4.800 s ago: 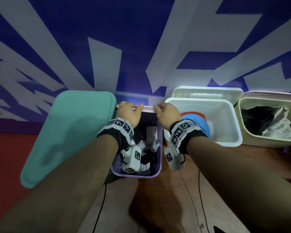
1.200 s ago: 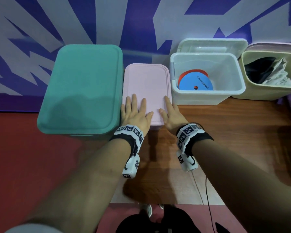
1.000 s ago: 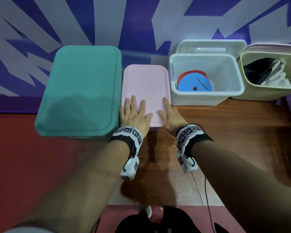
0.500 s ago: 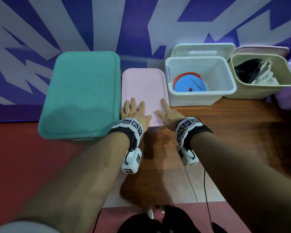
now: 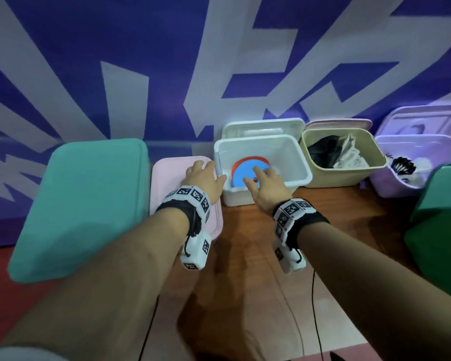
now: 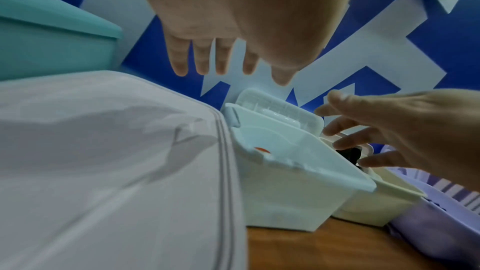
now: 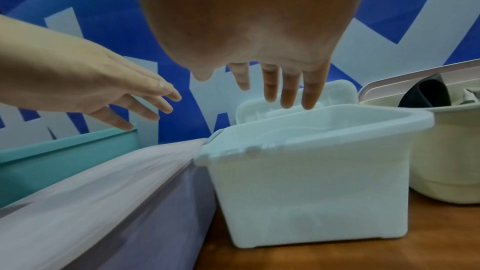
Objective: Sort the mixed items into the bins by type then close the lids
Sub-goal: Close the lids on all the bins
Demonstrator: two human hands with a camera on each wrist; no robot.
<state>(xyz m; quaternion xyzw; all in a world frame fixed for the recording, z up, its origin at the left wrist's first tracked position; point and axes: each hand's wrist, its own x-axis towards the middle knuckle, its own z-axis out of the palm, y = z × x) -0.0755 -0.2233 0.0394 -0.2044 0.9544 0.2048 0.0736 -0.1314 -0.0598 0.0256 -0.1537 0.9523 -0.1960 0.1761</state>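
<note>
Teal lidded bin (image 5: pixel 84 204) far left, shut. Pink lid (image 5: pixel 172 178) beside it, closed; left hand (image 5: pixel 202 178) above its right edge, fingers (image 6: pixel 200 59) straight, slightly spread, holding nothing. White bin (image 5: pixel 294 162) open (blue-and-red disc (image 5: pixel 241 173) inside); right hand (image 5: pixel 267 190) over its front rim, fingers (image 7: pixel 288 87) extended, empty. Beige bin (image 5: pixel 375 155) open, cloth (image 5: pixel 346 157) inside.

We see smooth plastic on the white bin (image 5: pixel 296 162) and the pink lid (image 5: pixel 172 173). The floor (image 5: pixel 336 204) looks like polished wood. The beige bin (image 5: pixel 375 155) holds cloth.

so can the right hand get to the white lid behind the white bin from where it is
Probably yes: the right hand hovers open over the white bin, and the white lid leans just behind it with nothing between.
</note>
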